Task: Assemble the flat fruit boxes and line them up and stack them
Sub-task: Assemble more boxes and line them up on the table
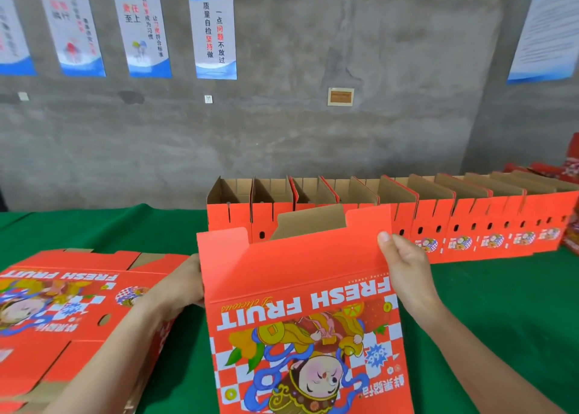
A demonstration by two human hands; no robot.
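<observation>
I hold a red fruit box (300, 288) upright in front of me, its "FRESH FRUIT" print upside down and its top flaps raised. My left hand (181, 285) grips its left edge; my right hand (404, 266) pinches its right edge near the top. A stack of flat red boxes (62, 304) lies on the table at my left. Behind the held box, a row of several assembled open boxes (438, 222) stands side by side, running to the right.
The table wears a green cloth (501, 304). A grey concrete wall (313, 131) with several posters stands behind it. More red boxes (564, 169) pile up at the far right edge.
</observation>
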